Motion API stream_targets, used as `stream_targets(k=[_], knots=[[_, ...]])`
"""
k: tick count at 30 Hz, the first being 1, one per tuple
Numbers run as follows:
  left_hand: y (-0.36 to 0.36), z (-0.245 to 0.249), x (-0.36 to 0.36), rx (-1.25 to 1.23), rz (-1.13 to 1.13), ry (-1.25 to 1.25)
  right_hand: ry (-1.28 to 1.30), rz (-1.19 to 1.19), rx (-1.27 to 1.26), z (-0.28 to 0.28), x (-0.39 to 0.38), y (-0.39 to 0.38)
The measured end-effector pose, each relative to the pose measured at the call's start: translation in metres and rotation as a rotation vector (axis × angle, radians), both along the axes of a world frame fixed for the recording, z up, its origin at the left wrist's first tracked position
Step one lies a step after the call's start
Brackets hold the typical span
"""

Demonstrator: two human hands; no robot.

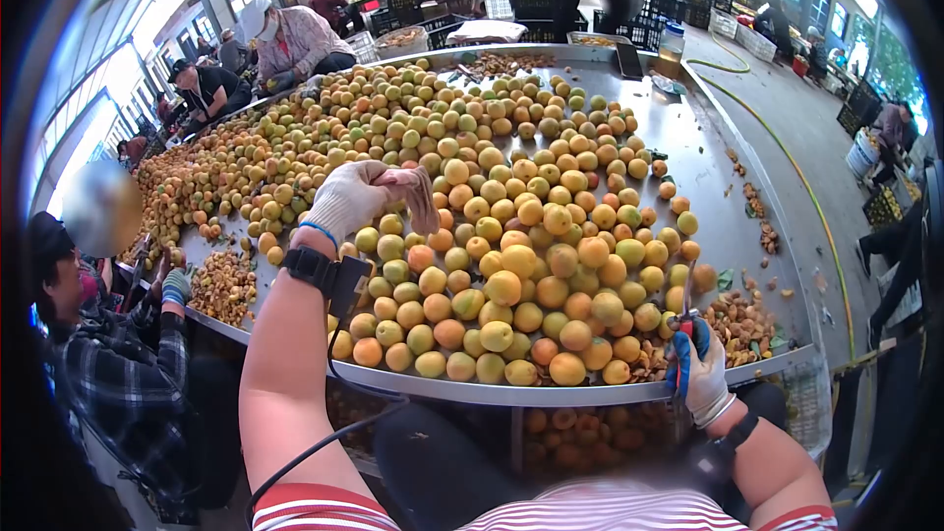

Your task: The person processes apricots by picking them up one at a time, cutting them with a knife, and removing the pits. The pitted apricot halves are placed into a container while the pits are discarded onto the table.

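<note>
My left hand (356, 199), in a white knit glove, is held above the heap of apricots (521, 261). Its fingers are closed on a limp brownish-pink piece (423, 199) that looks like cloth. By the front right edge of the metal table (723, 162), my right hand (704, 374) wears a white glove and is wrapped round a red-handled hand tool (686, 323). The tool's narrow metal end points up among the fruit; its exact kind does not show. Beside it lies a pile of brown pits or fruit scraps (739, 326).
At the left, a co-worker in a plaid shirt (128, 383) sits close to the table, near another scrap pile (224, 287). More people work behind the far left edge. A jar (671, 44) stands at the back corner. A yellow hose (787, 147) runs along the floor at right.
</note>
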State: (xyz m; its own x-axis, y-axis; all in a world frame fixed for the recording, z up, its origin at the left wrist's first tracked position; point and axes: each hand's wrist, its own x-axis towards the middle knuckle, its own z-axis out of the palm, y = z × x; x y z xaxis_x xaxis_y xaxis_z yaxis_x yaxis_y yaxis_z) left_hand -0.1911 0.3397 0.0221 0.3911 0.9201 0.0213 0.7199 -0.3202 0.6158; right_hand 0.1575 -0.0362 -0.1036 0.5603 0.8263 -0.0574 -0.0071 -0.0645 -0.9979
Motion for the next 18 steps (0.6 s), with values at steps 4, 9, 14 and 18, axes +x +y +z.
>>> stream_targets(k=[4, 9, 14, 18], knots=[[0.0, -0.006, -0.03, -0.035, 0.021, -0.123, -0.003, 0.014, 0.019, 0.006, -0.003, 0.0], [-0.037, 0.001, -0.088, -0.123, 0.173, -0.442, 0.056, 0.043, 0.074, -0.001, 0.0, 0.001], [-0.044, -0.018, -0.163, 0.008, 0.35, -0.331, 0.069, 0.06, 0.128, -0.008, 0.004, 0.0], [-0.084, -0.015, -0.196, 0.115, 0.459, -0.296, 0.023, 0.069, 0.154, -0.019, 0.011, 0.002]])
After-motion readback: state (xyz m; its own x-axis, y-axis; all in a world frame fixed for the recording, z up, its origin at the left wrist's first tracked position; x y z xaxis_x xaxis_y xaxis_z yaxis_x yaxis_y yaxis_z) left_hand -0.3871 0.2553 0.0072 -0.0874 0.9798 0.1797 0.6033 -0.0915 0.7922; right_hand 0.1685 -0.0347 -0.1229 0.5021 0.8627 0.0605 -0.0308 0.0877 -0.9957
